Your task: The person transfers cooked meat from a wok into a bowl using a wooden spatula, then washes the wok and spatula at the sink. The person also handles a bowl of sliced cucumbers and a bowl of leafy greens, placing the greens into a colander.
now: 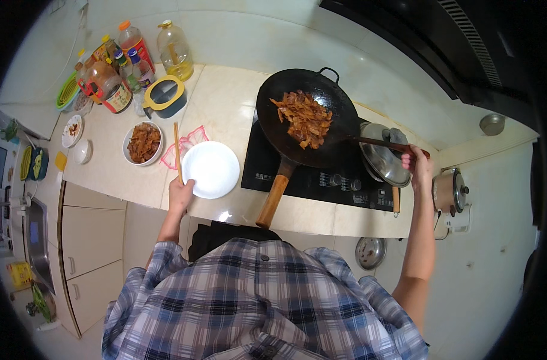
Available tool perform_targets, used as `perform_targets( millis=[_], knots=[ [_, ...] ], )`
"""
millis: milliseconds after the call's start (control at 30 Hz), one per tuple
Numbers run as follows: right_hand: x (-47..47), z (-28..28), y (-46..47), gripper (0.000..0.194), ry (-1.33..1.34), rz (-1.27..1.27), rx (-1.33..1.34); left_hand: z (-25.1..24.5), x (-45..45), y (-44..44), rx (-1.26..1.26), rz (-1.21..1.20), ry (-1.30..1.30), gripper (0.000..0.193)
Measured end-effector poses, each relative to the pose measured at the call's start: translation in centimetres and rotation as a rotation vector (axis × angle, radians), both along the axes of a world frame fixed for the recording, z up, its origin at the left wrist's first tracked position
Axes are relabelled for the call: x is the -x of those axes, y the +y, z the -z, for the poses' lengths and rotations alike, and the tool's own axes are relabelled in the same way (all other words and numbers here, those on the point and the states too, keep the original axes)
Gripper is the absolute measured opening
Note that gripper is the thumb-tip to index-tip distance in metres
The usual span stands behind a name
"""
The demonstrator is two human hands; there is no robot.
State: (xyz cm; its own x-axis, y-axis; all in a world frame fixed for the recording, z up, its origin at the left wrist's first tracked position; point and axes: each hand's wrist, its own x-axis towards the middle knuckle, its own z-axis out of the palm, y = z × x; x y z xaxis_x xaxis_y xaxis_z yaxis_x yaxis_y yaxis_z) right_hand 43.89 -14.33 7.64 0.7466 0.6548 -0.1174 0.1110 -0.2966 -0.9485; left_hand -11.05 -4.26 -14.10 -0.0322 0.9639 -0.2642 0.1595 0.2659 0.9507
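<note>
My left hand (pixel 180 198) grips the rim of a bare white plate (pixel 211 169) over the counter's front part. A pair of wooden chopsticks (pixel 177 150) sticks up from the same hand. My right hand (pixel 418 167) is closed around the dark wooden handle of a spatula (pixel 386 144), whose far end reaches into a black wok (pixel 278 135). Browned, sliced food (pixel 302 119) lies in the wok, which sits on a black cooktop (pixel 300 184). The wok's wooden handle (pixel 272 202) points toward me. Left of the plate stands a white bowl (pixel 126 153) of similar browned slices.
A glass lid (pixel 381 155) lies at the cooktop's right, under my spatula. A red-edged mesh cloth (pixel 167 158) is by the plate. Sauce bottles (pixel 138 45), an oil jug (pixel 174 51) and a yellow-lidded container (pixel 165 96) stand at the back left. A range hood (pixel 435 40) overhangs the right.
</note>
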Motion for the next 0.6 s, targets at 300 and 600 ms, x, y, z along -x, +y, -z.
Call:
perform_targets(
  millis=[300,600],
  knots=[
    [4.9,-2.0,3.8,0.027,-0.300,-0.225,-0.105,5.5,-1.4,2.0,-0.004,-0.041,0.065,0.024],
    [12.3,1.8,6.0,0.024,-0.863,-0.710,-0.085,7.9,-2.7,3.1,-0.015,-0.028,0.167,0.023]
  ],
)
